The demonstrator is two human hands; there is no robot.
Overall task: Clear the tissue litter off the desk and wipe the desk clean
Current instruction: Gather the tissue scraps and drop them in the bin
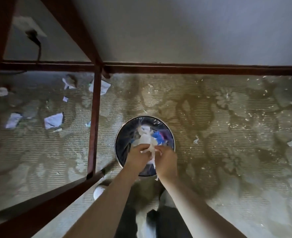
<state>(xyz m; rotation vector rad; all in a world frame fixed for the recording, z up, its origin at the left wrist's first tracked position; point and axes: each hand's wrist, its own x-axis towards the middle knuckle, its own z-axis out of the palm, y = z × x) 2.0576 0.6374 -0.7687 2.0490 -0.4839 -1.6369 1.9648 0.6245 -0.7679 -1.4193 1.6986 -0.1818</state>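
Here the tissue wad [151,150] looks white, crumpled and stringy, pinched between both hands directly above a round, bag-lined waste bin [122,134] on the patterned carpet [227,117]. The left hand [138,156] and right hand [166,159] meet with fingers curled onto it, forearms reaching forward and down.

Dim patterned carpet [210,117] under a red-brown desk frame [94,117], dark skirting [193,68], plain wall [176,31].
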